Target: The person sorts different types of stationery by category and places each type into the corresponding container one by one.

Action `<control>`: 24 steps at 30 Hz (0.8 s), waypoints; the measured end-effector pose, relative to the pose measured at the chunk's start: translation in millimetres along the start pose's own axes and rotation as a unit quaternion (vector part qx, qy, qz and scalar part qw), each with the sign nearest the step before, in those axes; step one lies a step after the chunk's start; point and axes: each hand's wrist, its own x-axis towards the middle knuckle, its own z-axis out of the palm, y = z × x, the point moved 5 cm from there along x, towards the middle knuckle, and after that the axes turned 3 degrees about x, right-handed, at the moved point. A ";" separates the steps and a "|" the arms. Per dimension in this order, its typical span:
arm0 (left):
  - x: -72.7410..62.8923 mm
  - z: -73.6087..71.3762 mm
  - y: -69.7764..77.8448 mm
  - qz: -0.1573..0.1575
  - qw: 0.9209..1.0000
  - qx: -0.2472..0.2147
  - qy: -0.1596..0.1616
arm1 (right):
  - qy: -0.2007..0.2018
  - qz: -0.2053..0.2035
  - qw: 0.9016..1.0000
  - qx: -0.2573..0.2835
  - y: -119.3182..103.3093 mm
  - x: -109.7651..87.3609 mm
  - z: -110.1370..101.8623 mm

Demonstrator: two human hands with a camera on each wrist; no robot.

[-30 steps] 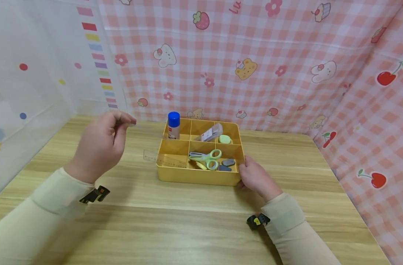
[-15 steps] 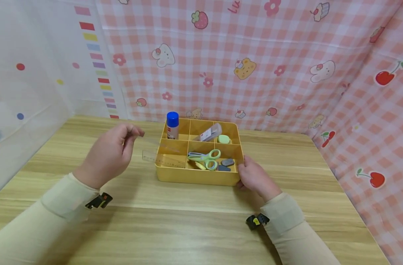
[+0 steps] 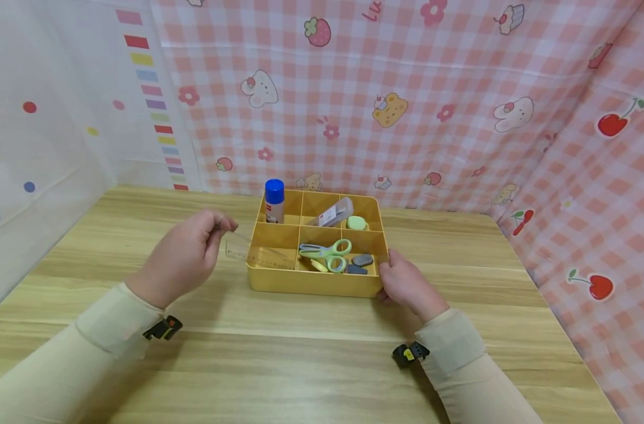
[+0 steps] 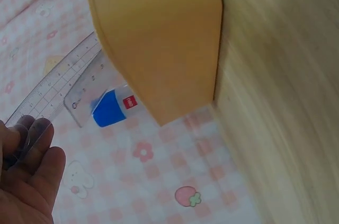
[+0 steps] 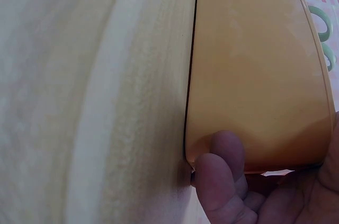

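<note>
My left hand [image 3: 181, 256] pinches one end of a clear ruler [image 4: 53, 86] between thumb and fingers. The ruler's other end slants into the front-left compartment of a yellow divided box [image 3: 316, 284]. A second clear ruler [image 4: 87, 83] leans in that compartment and sticks out over the rim. My right hand [image 3: 409, 282] grips the box's front-right corner, fingers curled at its lower edge. In the box, a glue stick [image 3: 274, 206] with a blue cap stands back left. Green-handled scissors [image 3: 314, 251] lie in front, across a divider.
A clear plastic case [image 3: 334, 213] leans in the back middle compartment. A light green rounded item [image 3: 357, 223] sits back right. Grey eraser-like pieces [image 3: 362, 259] and a yellow item [image 3: 319, 265] lie in front. Fabric [image 3: 407, 70] hangs behind the wooden table [image 3: 279, 365].
My left hand has moved right and down toward the box, bringing the pinched ruler's far end into the front-left compartment. My right hand keeps its grip on the corner.
</note>
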 end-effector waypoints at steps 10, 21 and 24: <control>-4.4 17.1 -6.0 -0.020 0.996 -0.017 -0.087 | -0.001 0.007 1.000 0.000 0.0 -0.1 -0.1; -8.9 26.3 -9.5 -0.007 0.991 -0.020 -0.133 | 0.002 0.003 1.000 -0.001 -0.2 -0.3 0.2; -9.0 29.0 -10.0 -0.007 0.990 -0.016 -0.142 | 0.005 0.002 1.000 -0.003 -0.3 0.0 -0.1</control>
